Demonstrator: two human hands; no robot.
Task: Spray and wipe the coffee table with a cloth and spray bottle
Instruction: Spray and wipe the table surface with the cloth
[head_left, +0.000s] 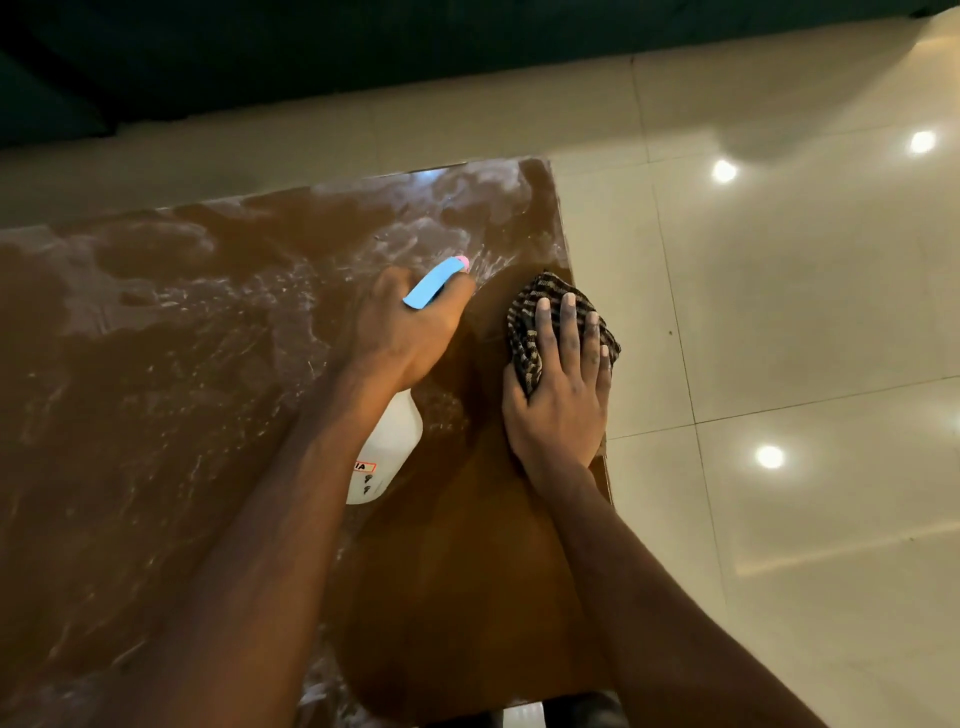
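Table (156, 415): streaky wet film over most of it, risk of smears drying. Spray bottle (387, 452) above the table, gripped by left hand (410, 332), nozzle toward far corner; overspray could wet floor (779, 312). Cloth (530, 317) pressed under flat right hand (558, 395) at right edge; may slide off.

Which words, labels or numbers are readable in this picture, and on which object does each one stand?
"IA": end of a word in a red-framed label on the white spray bottle; the left forearm hides the rest.
Small dark marks below the label: too small to read.
No other text shows.
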